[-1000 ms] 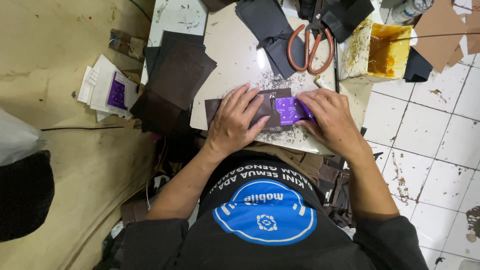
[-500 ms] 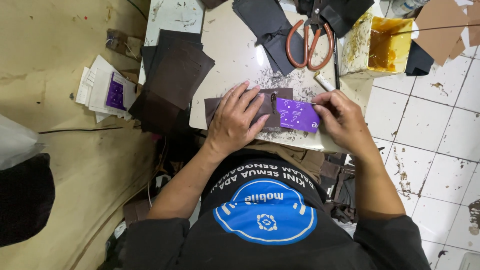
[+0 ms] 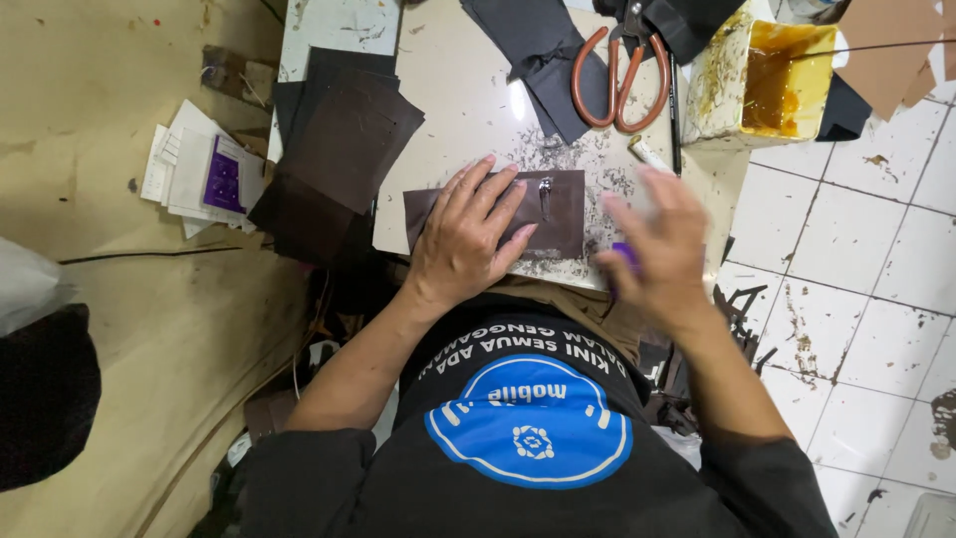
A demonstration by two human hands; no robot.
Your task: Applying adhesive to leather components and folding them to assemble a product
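**Left hand pressing a brown leather panel on the worktop**

A pale, scuffed work board (image 3: 468, 90) is lying across the person's lap area, speckled with dark crumbs near its front edge. A stack of dark brown leather sheets (image 3: 344, 149) is hanging off its left side, and a dark grey folded fabric piece (image 3: 543, 60) is resting near the top.

A rectangular dark brown leather panel (image 3: 563, 204), carrying a small metal fitting (image 3: 545, 186) near its middle, is lying flat at the board's front edge. The left hand (image 3: 468, 239) is pressing down on the panel's left half, palm flat and fingers spread, clamped on nothing.

The right hand (image 3: 662, 249) is blurring just right of the panel, off the board's front corner, fingers spread and loose; a small purple piece (image 3: 625, 254) is showing at its thumb side, and whether the hand is gripping it cannot be told. The two hands are sitting apart.

A yellow-stained open tin (image 3: 772, 70) is standing at the board's right corner, with orange-handled scissors (image 3: 617, 70) lying just left of it. A small pile of white papers with a purple card (image 3: 204, 174) is sitting on the tan floor at left.
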